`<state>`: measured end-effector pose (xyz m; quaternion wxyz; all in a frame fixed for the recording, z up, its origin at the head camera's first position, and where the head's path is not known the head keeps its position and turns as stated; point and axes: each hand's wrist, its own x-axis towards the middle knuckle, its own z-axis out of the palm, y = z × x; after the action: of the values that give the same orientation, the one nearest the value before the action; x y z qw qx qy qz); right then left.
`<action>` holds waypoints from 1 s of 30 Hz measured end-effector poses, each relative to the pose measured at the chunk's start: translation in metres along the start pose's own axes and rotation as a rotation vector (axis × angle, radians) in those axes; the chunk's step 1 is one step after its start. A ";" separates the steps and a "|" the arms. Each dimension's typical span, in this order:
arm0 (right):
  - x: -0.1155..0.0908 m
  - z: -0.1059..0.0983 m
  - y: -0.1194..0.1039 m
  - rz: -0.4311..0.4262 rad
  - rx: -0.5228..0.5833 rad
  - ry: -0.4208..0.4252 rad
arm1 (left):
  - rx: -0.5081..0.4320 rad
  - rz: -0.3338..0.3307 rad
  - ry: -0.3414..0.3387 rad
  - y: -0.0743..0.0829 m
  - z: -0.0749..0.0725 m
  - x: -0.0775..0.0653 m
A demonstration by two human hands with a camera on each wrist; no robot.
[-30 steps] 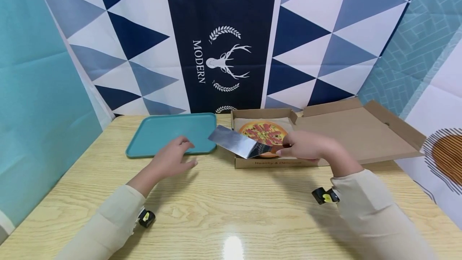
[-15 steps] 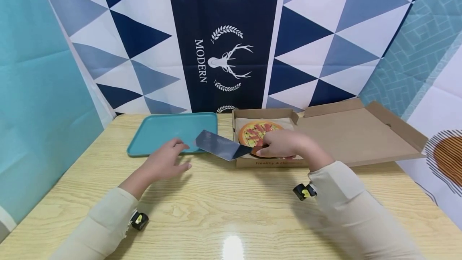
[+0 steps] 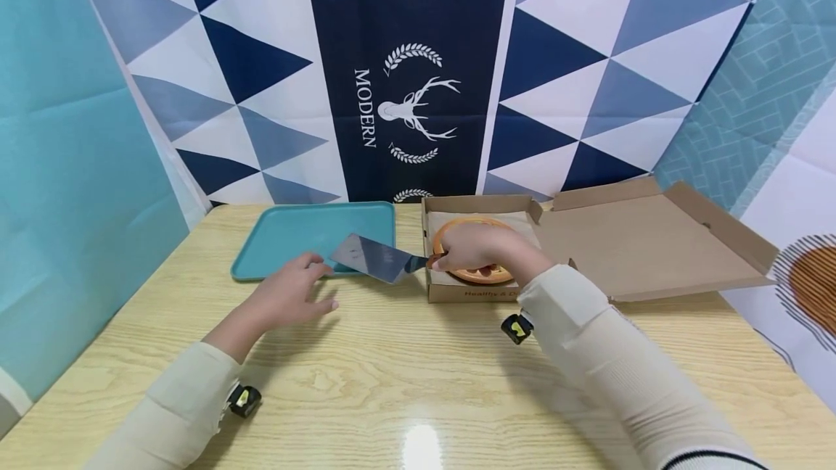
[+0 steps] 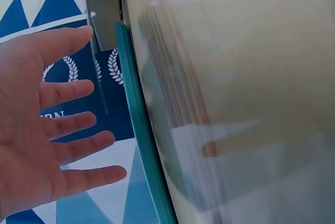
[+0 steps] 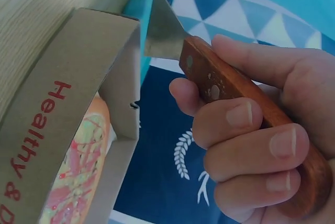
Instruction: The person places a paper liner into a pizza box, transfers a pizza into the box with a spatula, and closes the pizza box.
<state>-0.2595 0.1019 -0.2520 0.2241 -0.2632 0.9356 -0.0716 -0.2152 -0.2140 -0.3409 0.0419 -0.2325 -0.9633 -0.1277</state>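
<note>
Teal tray is lying at far left; the left hand, fingers spread, is hovering near its front edge. Right hand is gripping the spatula, now shifted left from the box.

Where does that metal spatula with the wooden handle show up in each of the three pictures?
Head view: the metal spatula with the wooden handle sits centre, blade over the teal plastic tray's near right corner, in the right hand's grip.
Left wrist view: only its grey blade, top left.
Right wrist view: blade and handle, upper centre.
Shared landmark: the teal tray's edge.
</note>
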 end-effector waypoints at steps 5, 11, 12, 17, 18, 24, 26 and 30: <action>0.016 -0.002 -0.009 0.022 0.013 -0.043 | -0.001 0.006 -0.007 -0.002 -0.001 -0.002; 0.034 -0.005 -0.025 0.025 -0.042 -0.061 | -0.002 0.005 -0.016 -0.002 -0.002 -0.004; 0.037 -0.006 -0.027 0.028 -0.050 -0.063 | -0.002 0.005 -0.017 -0.002 -0.002 -0.004; 0.053 -0.010 -0.040 0.025 -0.045 -0.081 | -0.005 0.013 -0.020 -0.002 -0.003 -0.005; 0.056 -0.010 -0.042 0.025 -0.035 -0.087 | -0.006 0.013 -0.021 -0.003 -0.003 -0.005; 0.074 -0.008 -0.053 0.005 -0.030 -0.074 | -0.014 0.000 -0.036 -0.003 -0.004 -0.007; 0.079 -0.006 -0.056 0.003 -0.050 -0.051 | -0.020 -0.006 -0.041 -0.003 -0.004 -0.007; 0.089 -0.002 -0.061 0.012 -0.047 -0.030 | -0.026 -0.010 -0.048 -0.004 -0.003 -0.006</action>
<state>-0.3001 0.0033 -0.2688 0.2324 -0.2641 0.9350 -0.0443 -0.2111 -0.2206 -0.3402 0.0150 -0.2314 -0.9634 -0.1347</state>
